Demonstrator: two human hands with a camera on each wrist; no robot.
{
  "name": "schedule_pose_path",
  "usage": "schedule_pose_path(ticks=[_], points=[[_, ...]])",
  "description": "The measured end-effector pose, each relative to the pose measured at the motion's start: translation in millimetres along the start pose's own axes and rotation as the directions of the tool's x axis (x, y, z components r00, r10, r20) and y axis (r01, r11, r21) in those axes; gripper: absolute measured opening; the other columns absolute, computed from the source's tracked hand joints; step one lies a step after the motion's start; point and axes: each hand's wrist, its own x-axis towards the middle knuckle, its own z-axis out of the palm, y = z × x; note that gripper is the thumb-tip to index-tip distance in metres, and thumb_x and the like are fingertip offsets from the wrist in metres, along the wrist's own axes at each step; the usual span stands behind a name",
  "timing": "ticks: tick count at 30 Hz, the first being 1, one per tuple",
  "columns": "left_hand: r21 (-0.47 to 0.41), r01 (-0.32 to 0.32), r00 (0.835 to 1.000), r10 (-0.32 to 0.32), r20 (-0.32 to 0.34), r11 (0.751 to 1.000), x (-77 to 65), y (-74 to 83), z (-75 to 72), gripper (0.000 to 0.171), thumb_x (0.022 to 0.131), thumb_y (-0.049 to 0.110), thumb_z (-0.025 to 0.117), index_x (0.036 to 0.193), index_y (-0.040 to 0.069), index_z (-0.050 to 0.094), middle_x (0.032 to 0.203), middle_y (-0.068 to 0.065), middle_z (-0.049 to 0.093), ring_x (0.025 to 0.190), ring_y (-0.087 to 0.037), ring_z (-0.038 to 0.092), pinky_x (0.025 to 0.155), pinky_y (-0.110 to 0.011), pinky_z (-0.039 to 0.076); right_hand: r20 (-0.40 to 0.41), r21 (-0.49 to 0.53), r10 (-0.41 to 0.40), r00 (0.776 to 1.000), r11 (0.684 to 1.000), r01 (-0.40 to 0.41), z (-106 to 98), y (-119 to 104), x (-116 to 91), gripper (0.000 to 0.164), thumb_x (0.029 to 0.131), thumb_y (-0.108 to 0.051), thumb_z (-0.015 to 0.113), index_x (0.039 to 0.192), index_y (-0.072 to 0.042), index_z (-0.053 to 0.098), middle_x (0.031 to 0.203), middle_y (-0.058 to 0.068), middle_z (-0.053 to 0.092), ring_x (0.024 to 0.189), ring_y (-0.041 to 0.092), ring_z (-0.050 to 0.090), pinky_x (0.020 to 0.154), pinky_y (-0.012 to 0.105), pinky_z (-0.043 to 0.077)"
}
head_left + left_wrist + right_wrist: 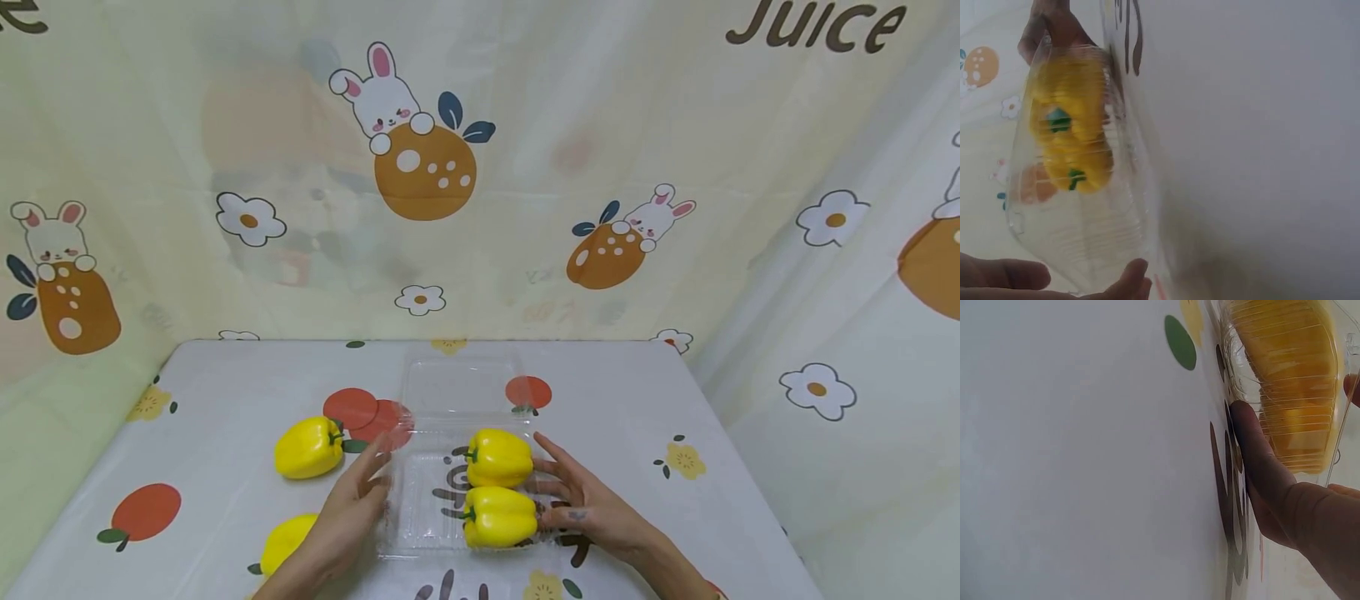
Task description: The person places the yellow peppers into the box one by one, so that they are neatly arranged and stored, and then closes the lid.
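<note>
A clear plastic clamshell box (423, 508) lies on the table with its lid (459, 385) folded back away from me. Side by side in its right half are two yellow bell peppers, a far one (504, 458) and a near one (504, 518), their green stems facing left. My left hand (351, 510) is at the box's left side, fingers loosely bent; in the left wrist view its fingertips (1135, 272) are spread by the box's end. My right hand (588, 504) rests against the right side, and the right wrist view has its thumb (1250, 428) touching the plastic wall.
Left of the box lies a loose yellow bell pepper (306, 450). Another yellow pepper (285, 540), partly hidden by my left forearm, is nearer to me. The table (637, 417) has a printed white cloth, and patterned curtains (510, 150) stand behind and at both sides.
</note>
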Motion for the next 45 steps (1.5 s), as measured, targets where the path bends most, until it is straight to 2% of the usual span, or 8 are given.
schedule_pose_path(ticks=[6, 13, 20, 23, 31, 38, 42, 45], points=[[0.224, -0.16, 0.986, 0.168, -0.017, 0.961, -12.0, 16.3, -16.5, 0.068, 0.106, 0.009, 0.054, 0.168, 0.026, 0.03, 0.175, -0.013, 0.03, 0.154, -0.046, 0.041, 0.116, -0.06, 0.048, 0.004, 0.001, 0.001, 1.0, 1.0, -0.002, 0.3, 0.2, 1.1, 0.104, 0.096, -0.015, 0.074, 0.171, -0.036, 0.006, 0.175, 0.025, 0.018, 0.151, 0.041, 0.043, 0.117, 0.051, 0.049], [0.493, -0.339, 0.927, 0.374, 0.03, 0.801, -22.2, 29.1, -44.2, 0.052, 0.104, 0.013, 0.066, 0.153, 0.027, 0.053, 0.157, -0.003, 0.056, 0.134, -0.031, 0.06, 0.104, -0.049, 0.059, 0.003, 0.007, 0.012, 1.0, 1.0, -0.012, -0.2, -1.1, 1.9, 0.106, 0.095, -0.014, 0.075, 0.171, -0.034, 0.005, 0.174, 0.026, 0.018, 0.15, 0.039, 0.044, 0.114, 0.048, 0.053], [0.66, -0.387, 0.92, 0.318, 0.229, 0.644, -34.6, 26.9, -76.3, 0.039, 0.101, 0.03, 0.073, 0.138, 0.038, 0.062, 0.142, 0.014, 0.063, 0.133, -0.021, 0.06, 0.105, -0.05, 0.058, -0.01, 0.009, 0.025, 1.0, 1.0, -0.025, 0.5, -2.9, -1.1, 0.107, 0.094, -0.014, 0.076, 0.171, -0.034, 0.005, 0.174, 0.026, 0.019, 0.15, 0.039, 0.044, 0.115, 0.05, 0.052], [0.691, -0.393, 0.919, 0.254, 0.301, 0.606, -38.2, 23.5, -90.7, 0.042, 0.098, 0.039, 0.075, 0.137, 0.044, 0.061, 0.144, 0.018, 0.059, 0.137, -0.022, 0.056, 0.108, -0.051, 0.056, -0.018, 0.008, 0.027, 0.999, 1.0, -0.027, 0.6, -3.0, -1.8, 0.106, 0.094, -0.015, 0.076, 0.171, -0.034, 0.006, 0.174, 0.026, 0.02, 0.149, 0.039, 0.044, 0.114, 0.049, 0.052], [0.659, -0.418, 0.904, 0.215, 0.37, 0.625, -44.9, 3.5, -119.2, 0.055, 0.093, 0.052, 0.077, 0.144, 0.043, 0.057, 0.151, 0.013, 0.057, 0.138, -0.013, 0.051, 0.105, -0.026, 0.054, -0.006, 0.002, 0.014, 1.0, 1.0, -0.014, 0.1, -2.4, 0.6, 0.107, 0.094, -0.014, 0.077, 0.171, -0.033, 0.005, 0.174, 0.025, 0.02, 0.15, 0.04, 0.043, 0.114, 0.049, 0.052], [0.54, -0.272, 0.928, 0.069, 0.365, 0.796, -44.0, -10.4, -123.6, 0.072, 0.089, 0.034, 0.085, 0.152, 0.034, 0.051, 0.165, -0.009, 0.043, 0.147, -0.044, 0.038, 0.108, -0.079, 0.042, -0.013, -0.004, 0.02, 1.0, 1.0, -0.02, 0.9, -3.5, 0.5, 0.107, 0.093, -0.014, 0.077, 0.171, -0.034, 0.006, 0.173, 0.024, 0.021, 0.149, 0.038, 0.044, 0.115, 0.051, 0.051], [0.496, -0.196, 0.93, -0.001, 0.368, 0.846, -40.5, -16.6, -126.7, 0.074, 0.088, 0.029, 0.086, 0.153, 0.03, 0.05, 0.165, -0.017, 0.04, 0.14, -0.046, 0.045, 0.106, -0.081, 0.042, -0.014, 0.002, 0.024, 1.0, 1.0, -0.024, 2.2, -4.3, 0.0, 0.107, 0.093, -0.014, 0.077, 0.171, -0.034, 0.007, 0.174, 0.024, 0.02, 0.149, 0.038, 0.044, 0.114, 0.048, 0.053], [0.489, -0.179, 0.93, -0.015, 0.367, 0.853, -37.8, -21.3, -129.1, 0.072, 0.089, 0.031, 0.085, 0.152, 0.029, 0.051, 0.162, -0.012, 0.046, 0.134, -0.03, 0.051, 0.108, -0.072, 0.046, -0.017, 0.001, 0.024, 1.0, 1.0, -0.024, 2.7, -4.7, -0.2, 0.107, 0.092, -0.013, 0.077, 0.171, -0.034, 0.007, 0.174, 0.025, 0.02, 0.149, 0.038, 0.045, 0.114, 0.05, 0.052]])
